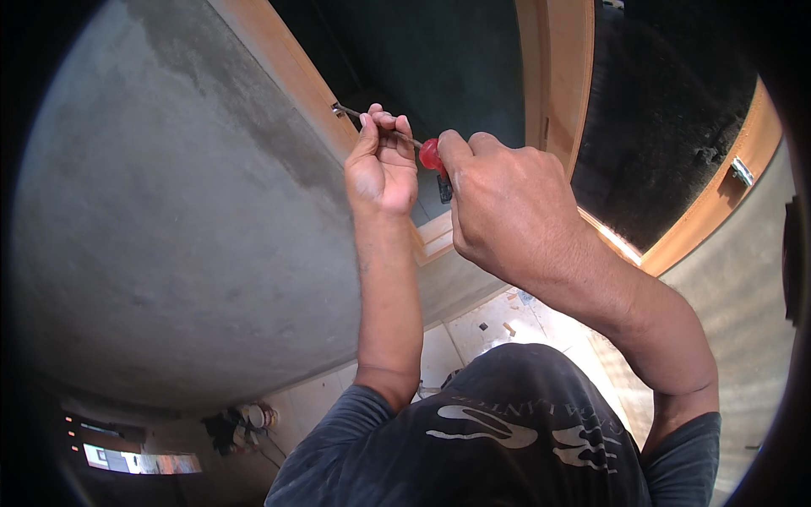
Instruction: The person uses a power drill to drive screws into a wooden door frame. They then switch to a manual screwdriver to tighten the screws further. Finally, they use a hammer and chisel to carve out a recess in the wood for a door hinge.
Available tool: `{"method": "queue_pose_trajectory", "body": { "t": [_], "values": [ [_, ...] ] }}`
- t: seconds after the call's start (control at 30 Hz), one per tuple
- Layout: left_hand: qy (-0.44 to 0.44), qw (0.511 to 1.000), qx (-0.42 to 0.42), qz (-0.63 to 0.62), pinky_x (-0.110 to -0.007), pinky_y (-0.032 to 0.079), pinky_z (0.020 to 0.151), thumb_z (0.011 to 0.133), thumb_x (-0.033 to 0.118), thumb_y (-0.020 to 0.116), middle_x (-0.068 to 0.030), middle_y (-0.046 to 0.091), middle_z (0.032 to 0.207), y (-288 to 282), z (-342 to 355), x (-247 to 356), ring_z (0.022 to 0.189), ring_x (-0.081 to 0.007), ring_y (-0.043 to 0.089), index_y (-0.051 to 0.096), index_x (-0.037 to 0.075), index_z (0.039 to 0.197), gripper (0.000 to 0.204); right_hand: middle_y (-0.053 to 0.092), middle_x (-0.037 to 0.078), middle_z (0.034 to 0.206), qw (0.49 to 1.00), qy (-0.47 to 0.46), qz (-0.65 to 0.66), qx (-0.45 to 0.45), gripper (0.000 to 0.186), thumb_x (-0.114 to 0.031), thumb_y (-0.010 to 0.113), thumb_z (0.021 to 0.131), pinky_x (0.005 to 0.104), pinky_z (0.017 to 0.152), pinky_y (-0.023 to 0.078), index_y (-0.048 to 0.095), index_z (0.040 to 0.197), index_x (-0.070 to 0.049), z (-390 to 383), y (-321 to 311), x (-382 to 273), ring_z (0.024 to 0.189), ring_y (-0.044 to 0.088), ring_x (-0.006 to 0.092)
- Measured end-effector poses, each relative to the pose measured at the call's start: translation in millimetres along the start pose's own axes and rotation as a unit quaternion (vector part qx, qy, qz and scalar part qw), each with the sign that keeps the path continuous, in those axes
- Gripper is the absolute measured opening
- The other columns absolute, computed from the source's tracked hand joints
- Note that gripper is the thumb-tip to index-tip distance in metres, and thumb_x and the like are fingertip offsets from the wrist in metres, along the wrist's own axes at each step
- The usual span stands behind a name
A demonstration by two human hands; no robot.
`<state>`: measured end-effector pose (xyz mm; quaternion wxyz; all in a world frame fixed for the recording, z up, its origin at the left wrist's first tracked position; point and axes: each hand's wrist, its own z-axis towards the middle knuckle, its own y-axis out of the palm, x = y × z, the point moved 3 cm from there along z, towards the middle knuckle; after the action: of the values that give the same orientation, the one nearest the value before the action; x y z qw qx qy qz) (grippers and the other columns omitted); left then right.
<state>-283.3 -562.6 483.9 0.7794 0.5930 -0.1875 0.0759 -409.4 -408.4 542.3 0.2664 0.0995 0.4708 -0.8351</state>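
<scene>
Red-handled screwdriver (430, 154) up at the left side of an opening, slanting from the right hand toward a small metal fitting (338, 110) on the wooden frame (296, 55). Tip at or just beside the fitting; exact contact too small to tell. Right hand (517, 201) closed around the handle, fingers wrapped firmly, back of the hand uppermost, only the red front end showing. Left hand (383, 173) palm toward the view, fingers half curled at the thin shaft, thumb beside it; impossible to tell whether pinching or merely steadying. Just below the handle, a small dark item (443, 189), too indistinct to name. Left of the frame, a grey plastered wall (186, 203) with a darker band along the wood. At far right, another wooden frame (764, 127) around a dark pane (659, 127), with a shiny metal piece (741, 171) on it. Below, a dark printed shirt (507, 406) and a pale tiled floor (439, 353) scattered with small scraps (509, 329).
</scene>
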Motion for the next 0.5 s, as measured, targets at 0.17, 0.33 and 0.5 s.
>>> {"method": "queue_pose_trajectory", "body": {
  "t": [0.17,0.33,0.5],
  "values": [
    [-0.022,0.998,-0.053,-0.035,-0.033,0.062,0.093,0.107,0.017,0.059,-0.0061,0.065,0.094,-13,7,8,0.090,-0.0165,0.066,0.063,-0.001,0.114,0.019,0.071,0.029,0.085,0.814,0.277,0.481,-0.174,0.026,-0.016,0.068,0.088,0.0473,0.071,0.059,0.064,0.096,0.008,1,-5,-2,0.074,0.074,0.0387],
    [-0.007,0.999,-0.016,-0.029,-0.034,0.062,0.094,0.107,0.017,0.059,-0.0074,0.066,0.095,-11,2,2,0.092,-0.0179,0.067,0.062,-0.001,0.114,0.019,0.070,0.026,0.086,0.994,0.056,0.077,-0.061,0.034,-0.016,0.073,0.086,0.0448,0.078,0.058,0.064,0.105,0.011,-3,-4,3,0.082,0.073,0.0361],
    [0.007,0.999,-0.015,-0.036,-0.035,0.062,0.096,0.107,0.016,0.059,-0.0081,0.066,0.097,-4,5,-2,0.093,-0.0197,0.067,0.062,-0.001,0.114,0.019,0.070,0.019,0.098,0.905,0.171,0.380,0.087,0.037,-0.023,0.075,0.094,0.0346,0.076,0.056,0.065,0.111,0.007,-9,-1,18,0.088,0.071,0.0219]
  ]
}}
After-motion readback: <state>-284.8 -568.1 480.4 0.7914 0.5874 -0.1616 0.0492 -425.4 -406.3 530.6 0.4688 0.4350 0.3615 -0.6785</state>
